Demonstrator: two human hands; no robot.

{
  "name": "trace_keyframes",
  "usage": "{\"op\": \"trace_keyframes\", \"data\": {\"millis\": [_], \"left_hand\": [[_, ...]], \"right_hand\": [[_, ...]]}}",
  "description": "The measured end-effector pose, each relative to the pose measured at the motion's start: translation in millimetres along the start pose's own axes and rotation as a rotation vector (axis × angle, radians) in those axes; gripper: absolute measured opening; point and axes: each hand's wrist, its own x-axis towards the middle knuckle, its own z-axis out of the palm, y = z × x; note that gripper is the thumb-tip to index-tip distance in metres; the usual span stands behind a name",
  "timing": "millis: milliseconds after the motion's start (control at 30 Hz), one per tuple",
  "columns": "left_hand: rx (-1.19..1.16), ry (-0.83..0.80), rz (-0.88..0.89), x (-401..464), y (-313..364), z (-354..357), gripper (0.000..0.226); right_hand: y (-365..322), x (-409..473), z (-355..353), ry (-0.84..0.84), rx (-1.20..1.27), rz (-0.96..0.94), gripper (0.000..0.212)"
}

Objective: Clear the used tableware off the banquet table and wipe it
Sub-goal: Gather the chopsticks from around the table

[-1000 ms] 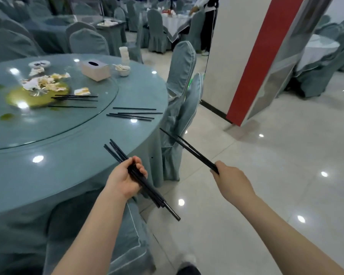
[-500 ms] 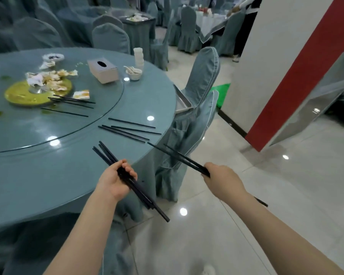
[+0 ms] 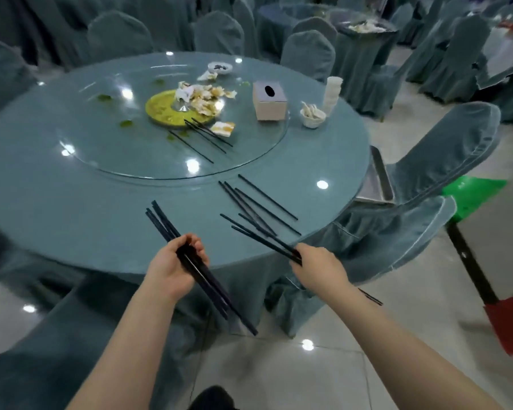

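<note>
- I'd keep my left hand (image 3: 172, 266) tight on its bundle of black chopsticks (image 3: 190, 263), fingers curled round the middle; the tips fan out over the bench (image 3: 71, 220) edge, so I'd square them up before adding more
- loose chopsticks on the glass turntable (image 3: 203, 136), next to the yellow plate (image 3: 163, 109) with scraps and napkins, lie well beyond both hands, a later reach I think
- loose chopsticks near the bench edge (image 3: 258, 202) lie just ahead of my right hand and right of my left; likely next pickup, best swept together and lifted as one
- my right hand (image 3: 317, 267) is clamped on a few chopsticks (image 3: 261, 236), which point up-left over the bench rim
- hands are apart; I'd pass the right-hand sticks into the left bundle to free the right
- tissue box (image 3: 269, 100), small bowl (image 3: 312, 115) and cup stack (image 3: 333, 91) sit far right, untouched
</note>
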Motion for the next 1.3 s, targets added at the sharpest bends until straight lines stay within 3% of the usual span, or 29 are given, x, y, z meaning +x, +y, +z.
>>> {"op": "trace_keyframes", "data": {"millis": [233,367,633,800,1067,1233,1300], "left_hand": [[-0.111,0.142,0.074,27,28,-23,0.027],[-0.114,0.184,0.095,72,63,-25,0.029],[-0.029,0.189,0.045,164,135,8,0.03],[0.012,0.205,0.023,188,156,19,0.03],[-0.139,0.279,-0.001,215,170,7,0.028],[-0.139,0.301,0.005,226,176,9,0.029],[-0.145,0.299,0.012,229,180,13,0.028]], "right_hand": [[-17,81,26,-0.096,-0.048,-0.099,0.016],[-25,140,27,-0.151,-0.076,-0.056,0.012],[-31,231,38,-0.108,-0.039,0.094,0.012],[-32,262,57,-0.134,-0.066,0.098,0.016],[-22,287,80,-0.112,-0.064,0.003,0.033],[-33,301,78,-0.057,0.167,0.055,0.016],[-39,310,78,-0.025,0.275,0.106,0.021]]}}
